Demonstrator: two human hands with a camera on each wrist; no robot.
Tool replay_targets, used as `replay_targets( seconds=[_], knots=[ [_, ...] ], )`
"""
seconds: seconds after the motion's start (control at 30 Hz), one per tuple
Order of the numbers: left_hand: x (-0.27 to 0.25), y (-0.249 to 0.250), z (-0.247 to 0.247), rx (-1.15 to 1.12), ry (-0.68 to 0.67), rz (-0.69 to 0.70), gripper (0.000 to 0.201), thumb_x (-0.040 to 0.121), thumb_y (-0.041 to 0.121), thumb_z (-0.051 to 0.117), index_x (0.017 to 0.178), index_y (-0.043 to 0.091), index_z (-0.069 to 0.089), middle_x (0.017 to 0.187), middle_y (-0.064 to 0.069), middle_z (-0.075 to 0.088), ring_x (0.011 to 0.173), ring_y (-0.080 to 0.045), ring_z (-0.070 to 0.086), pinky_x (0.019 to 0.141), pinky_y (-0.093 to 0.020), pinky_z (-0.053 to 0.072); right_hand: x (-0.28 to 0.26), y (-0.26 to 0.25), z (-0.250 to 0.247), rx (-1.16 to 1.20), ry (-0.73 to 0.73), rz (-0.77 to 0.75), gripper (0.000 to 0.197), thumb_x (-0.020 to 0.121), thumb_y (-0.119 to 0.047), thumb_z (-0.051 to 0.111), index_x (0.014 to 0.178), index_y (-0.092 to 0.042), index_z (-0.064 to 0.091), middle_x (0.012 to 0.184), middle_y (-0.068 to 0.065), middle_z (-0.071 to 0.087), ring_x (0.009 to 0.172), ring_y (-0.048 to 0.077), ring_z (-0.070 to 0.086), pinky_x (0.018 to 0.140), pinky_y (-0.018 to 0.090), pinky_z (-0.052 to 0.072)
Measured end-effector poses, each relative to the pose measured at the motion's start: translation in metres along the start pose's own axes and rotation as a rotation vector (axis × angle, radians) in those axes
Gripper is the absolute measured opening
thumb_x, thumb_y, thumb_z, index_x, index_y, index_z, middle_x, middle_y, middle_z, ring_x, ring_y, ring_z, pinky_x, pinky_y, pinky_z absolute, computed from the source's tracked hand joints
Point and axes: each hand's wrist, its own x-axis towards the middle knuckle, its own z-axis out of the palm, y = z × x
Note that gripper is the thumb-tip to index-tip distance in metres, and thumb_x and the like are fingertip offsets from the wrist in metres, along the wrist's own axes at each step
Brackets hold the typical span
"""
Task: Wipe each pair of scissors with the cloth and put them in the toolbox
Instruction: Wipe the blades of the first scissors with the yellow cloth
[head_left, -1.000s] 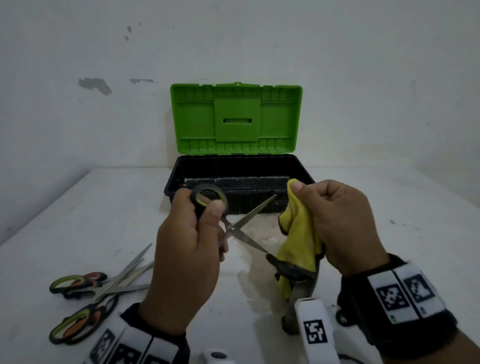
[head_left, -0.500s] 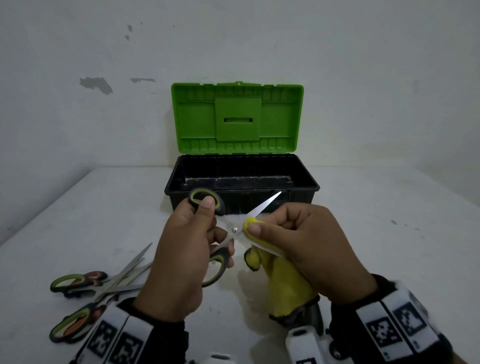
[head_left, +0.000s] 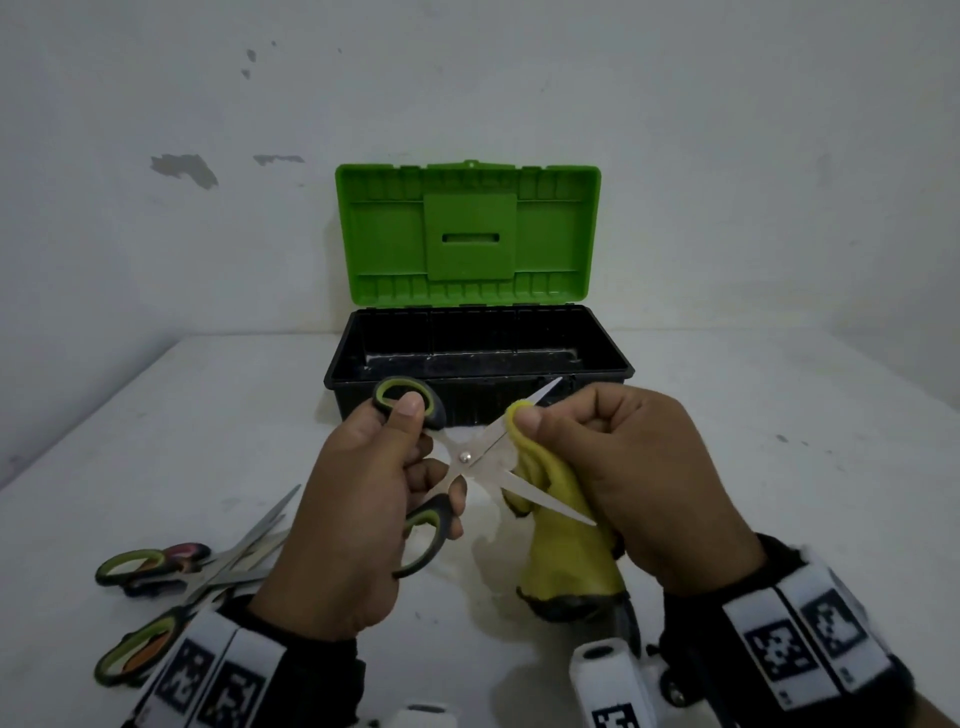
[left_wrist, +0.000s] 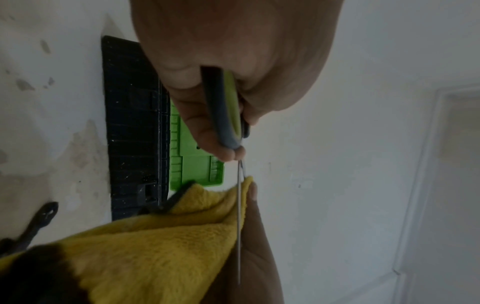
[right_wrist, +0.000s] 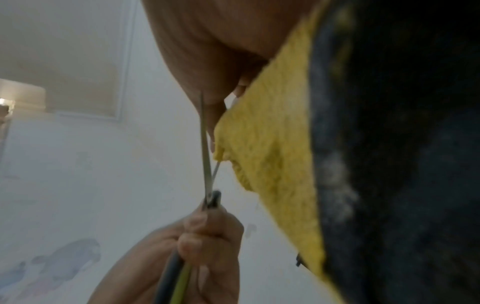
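My left hand (head_left: 384, 467) grips the grey-and-green handles of a pair of scissors (head_left: 467, 457), blades spread wide, held above the table in front of the toolbox (head_left: 478, 364). My right hand (head_left: 587, 447) pinches the yellow cloth (head_left: 561, 551) around the upper blade, thumb on top near the blade's middle. The rest of the cloth hangs down to the table. In the left wrist view the scissors handle (left_wrist: 228, 115) sits in my curled fingers, and the cloth (left_wrist: 155, 246) wraps a blade seen edge-on. The right wrist view shows the blades (right_wrist: 206, 154) beside the cloth (right_wrist: 272, 154).
The black toolbox stands open at the back centre, its green lid (head_left: 467, 234) upright against the wall. Several other scissors (head_left: 171, 582) lie in a loose pile on the white table (head_left: 779, 493) at the front left. The wall is close behind.
The scissors tilted from handles-up to lying crosswise with blades opened wider. My right hand brought the cloth from beside the scissors onto the upper blade and slid it along towards the tip.
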Motion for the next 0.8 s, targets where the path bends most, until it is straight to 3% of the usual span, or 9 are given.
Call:
replay_targets(
  seconds=[0.07, 0.17, 0.27, 0.33, 0.4, 0.53, 0.67, 0.77, 0.8],
  knots=[
    [0.000, 0.000, 0.000, -0.007, 0.000, -0.003, 0.023, 0.101, 0.026, 0.046, 0.094, 0.007, 0.058, 0.062, -0.003, 0.036, 0.044, -0.025, 0.049, 0.039, -0.029, 0.042, 0.004, 0.003, -0.005, 0.030, 0.072, -0.008, 0.025, 0.075, -0.027, 0.081, 0.071, -0.005, 0.071, 0.059, 0.009, 0.073, 0.050, 0.017, 0.069, 0.047, 0.025, 0.053],
    [-0.001, 0.000, -0.001, 0.005, -0.004, -0.001, 0.024, 0.101, 0.026, 0.045, 0.095, 0.006, 0.058, 0.063, -0.004, 0.037, 0.044, -0.025, 0.048, 0.038, -0.028, 0.042, 0.003, 0.005, -0.003, -0.048, 0.066, -0.039, 0.027, 0.074, -0.033, 0.081, 0.071, -0.008, 0.073, 0.062, 0.008, 0.074, 0.056, 0.020, 0.071, 0.055, 0.031, 0.059],
    [-0.002, 0.001, -0.002, 0.019, -0.013, -0.002, 0.025, 0.101, 0.026, 0.045, 0.101, 0.005, 0.059, 0.065, -0.006, 0.037, 0.045, -0.025, 0.048, 0.038, -0.028, 0.042, 0.005, 0.003, -0.007, -0.004, 0.048, -0.032, 0.026, 0.077, -0.028, 0.080, 0.073, -0.004, 0.070, 0.062, 0.012, 0.073, 0.055, 0.023, 0.072, 0.053, 0.030, 0.058],
    [-0.003, 0.001, -0.002, 0.009, -0.016, -0.015, 0.024, 0.101, 0.026, 0.045, 0.098, 0.007, 0.060, 0.062, -0.003, 0.038, 0.045, -0.025, 0.049, 0.038, -0.028, 0.042, 0.009, 0.004, -0.013, 0.050, 0.064, -0.027, 0.029, 0.078, -0.027, 0.080, 0.077, 0.000, 0.069, 0.065, 0.020, 0.073, 0.059, 0.034, 0.073, 0.057, 0.041, 0.060],
    [-0.003, 0.003, -0.003, 0.004, -0.014, -0.022, 0.024, 0.101, 0.026, 0.045, 0.098, 0.008, 0.060, 0.062, -0.002, 0.038, 0.045, -0.024, 0.048, 0.038, -0.028, 0.042, 0.009, 0.005, -0.013, 0.036, 0.074, -0.036, 0.030, 0.078, -0.028, 0.081, 0.078, 0.000, 0.069, 0.067, 0.021, 0.073, 0.060, 0.037, 0.073, 0.059, 0.048, 0.061],
    [-0.003, 0.003, -0.002, 0.003, -0.006, -0.028, 0.023, 0.101, 0.026, 0.046, 0.092, 0.009, 0.059, 0.061, -0.003, 0.038, 0.043, -0.024, 0.048, 0.037, -0.027, 0.041, 0.006, 0.005, -0.007, -0.015, 0.066, -0.053, 0.026, 0.076, -0.027, 0.081, 0.073, -0.004, 0.070, 0.061, 0.011, 0.073, 0.053, 0.020, 0.071, 0.052, 0.029, 0.058],
    [-0.003, 0.003, -0.001, -0.008, -0.006, -0.032, 0.023, 0.101, 0.026, 0.046, 0.096, 0.008, 0.060, 0.060, -0.002, 0.038, 0.043, -0.023, 0.048, 0.037, -0.027, 0.041, 0.008, 0.009, -0.009, 0.068, 0.060, -0.031, 0.029, 0.077, -0.027, 0.081, 0.076, 0.000, 0.069, 0.066, 0.020, 0.073, 0.060, 0.034, 0.073, 0.060, 0.046, 0.062],
    [-0.003, 0.004, -0.002, -0.013, -0.003, -0.047, 0.022, 0.100, 0.026, 0.047, 0.097, 0.009, 0.061, 0.060, -0.002, 0.039, 0.043, -0.023, 0.049, 0.037, -0.027, 0.041, 0.004, 0.007, -0.003, 0.019, 0.055, -0.064, 0.025, 0.076, -0.025, 0.081, 0.073, -0.002, 0.070, 0.062, 0.011, 0.073, 0.054, 0.017, 0.070, 0.051, 0.029, 0.057],
    [-0.003, 0.004, -0.002, -0.013, -0.005, -0.050, 0.022, 0.100, 0.026, 0.047, 0.094, 0.010, 0.060, 0.059, -0.001, 0.039, 0.043, -0.022, 0.049, 0.037, -0.027, 0.041, 0.004, 0.007, -0.003, 0.036, 0.056, -0.052, 0.025, 0.076, -0.023, 0.081, 0.073, -0.001, 0.070, 0.061, 0.011, 0.073, 0.052, 0.017, 0.070, 0.049, 0.027, 0.055]
  ],
)
